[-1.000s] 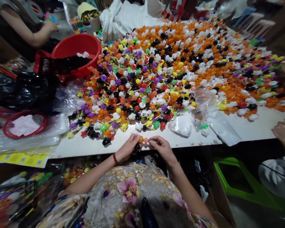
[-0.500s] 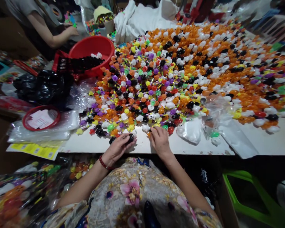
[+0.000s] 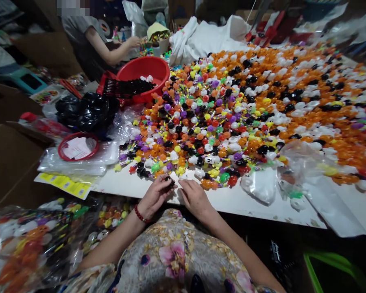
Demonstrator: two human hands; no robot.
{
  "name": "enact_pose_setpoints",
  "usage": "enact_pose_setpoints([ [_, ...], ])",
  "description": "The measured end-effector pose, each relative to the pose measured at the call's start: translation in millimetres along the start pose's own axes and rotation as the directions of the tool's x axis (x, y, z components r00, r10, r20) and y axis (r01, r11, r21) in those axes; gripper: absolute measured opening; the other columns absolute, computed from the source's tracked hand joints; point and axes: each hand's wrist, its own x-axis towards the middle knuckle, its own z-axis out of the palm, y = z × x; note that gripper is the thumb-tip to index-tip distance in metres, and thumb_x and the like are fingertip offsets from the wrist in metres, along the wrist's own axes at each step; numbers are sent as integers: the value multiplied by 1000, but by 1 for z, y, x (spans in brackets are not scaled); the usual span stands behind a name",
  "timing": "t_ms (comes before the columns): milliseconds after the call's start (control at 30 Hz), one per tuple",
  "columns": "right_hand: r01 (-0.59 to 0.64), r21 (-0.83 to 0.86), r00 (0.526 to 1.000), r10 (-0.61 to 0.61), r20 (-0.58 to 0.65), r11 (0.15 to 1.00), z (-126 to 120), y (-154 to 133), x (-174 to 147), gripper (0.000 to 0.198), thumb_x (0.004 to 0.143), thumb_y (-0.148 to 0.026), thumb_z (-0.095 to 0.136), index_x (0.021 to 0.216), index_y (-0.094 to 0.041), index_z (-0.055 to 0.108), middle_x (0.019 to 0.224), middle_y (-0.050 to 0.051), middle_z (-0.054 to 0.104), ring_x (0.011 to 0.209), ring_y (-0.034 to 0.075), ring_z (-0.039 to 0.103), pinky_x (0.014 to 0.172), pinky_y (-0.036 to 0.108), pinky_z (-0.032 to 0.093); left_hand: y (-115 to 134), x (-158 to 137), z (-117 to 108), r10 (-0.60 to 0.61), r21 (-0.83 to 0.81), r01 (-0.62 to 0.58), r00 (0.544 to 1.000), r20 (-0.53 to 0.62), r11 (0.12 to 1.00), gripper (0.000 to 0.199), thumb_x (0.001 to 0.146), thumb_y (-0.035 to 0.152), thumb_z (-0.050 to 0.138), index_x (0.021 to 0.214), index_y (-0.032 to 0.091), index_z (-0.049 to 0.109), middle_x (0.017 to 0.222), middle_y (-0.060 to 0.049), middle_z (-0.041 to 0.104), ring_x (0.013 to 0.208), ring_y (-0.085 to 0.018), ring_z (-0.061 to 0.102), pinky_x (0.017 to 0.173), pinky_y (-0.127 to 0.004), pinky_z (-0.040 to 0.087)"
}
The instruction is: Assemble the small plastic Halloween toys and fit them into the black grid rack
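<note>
My left hand, with a red bead bracelet at the wrist, pinches a small shiny black plastic piece between thumb and fingers. Just to its right is my right hand, fingers bent and drawn together, the tips close to the black piece. Whatever those fingers hold, if anything, is too small or hidden to make out. Both hands are over the front edge of the white table. Directly beyond them spreads a heap of small toy pieces in orange, white, black, purple, green, red and yellow.
A red tub with a black basket stands back left, near another person. Closer are a black plastic bag, a small red basket with paper, and clear bags. More clear bags lie right.
My right hand has left the white piece at the heap's edge and come close to my left hand, which keeps the black piece. The camera view has turned left.
</note>
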Motion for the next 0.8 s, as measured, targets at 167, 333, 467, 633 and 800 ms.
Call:
enact_pose_setpoints([
  [167,2,-40,998,1,70,999,2,2,-10,29,94,-11,46,116,-16,64,104,13,69,91,22,65,79,35,56,-3,-11,-4,55,219,-72,995,82,973,44,55,30,90,89,16,65,75,2,65,67,-11,64,66,-21,52],
  [333,77,-152,990,-57,128,985,10,10,23,30,93,-10,47,115,-17,66,105,12,70,94,24,60,84,38,52,-5,-20,-25,228,360,-214,974,5,908,46,66,52,81,86,18,58,74,1,66,64,-13,64,63,-24,51],
  [467,144,-229,977,-101,189,963,29,8,73,34,94,-12,49,125,-19,62,119,13,67,112,27,52,95,43,43,-2,-20,-39,336,283,-288,932,-139,915,55,68,66,73,87,19,52,71,2,65,51,-10,58,48,-21,44],
  [633,119,-332,961,-24,276,936,52,6,115,36,92,-12,49,125,-18,62,110,15,67,110,29,49,98,46,33,5,-15,-42,381,175,-357,916,-129,918,55,66,63,77,91,16,62,73,0,64,53,-8,55,49,-19,43],
  [800,62,-364,957,48,286,929,57,14,128,28,89,-7,47,109,-14,67,101,15,66,98,26,51,95,42,32,-2,-4,-46,498,185,-470,853,-154,863,53,68,66,74,88,18,61,78,0,64,59,-10,57,46,-19,42],
])
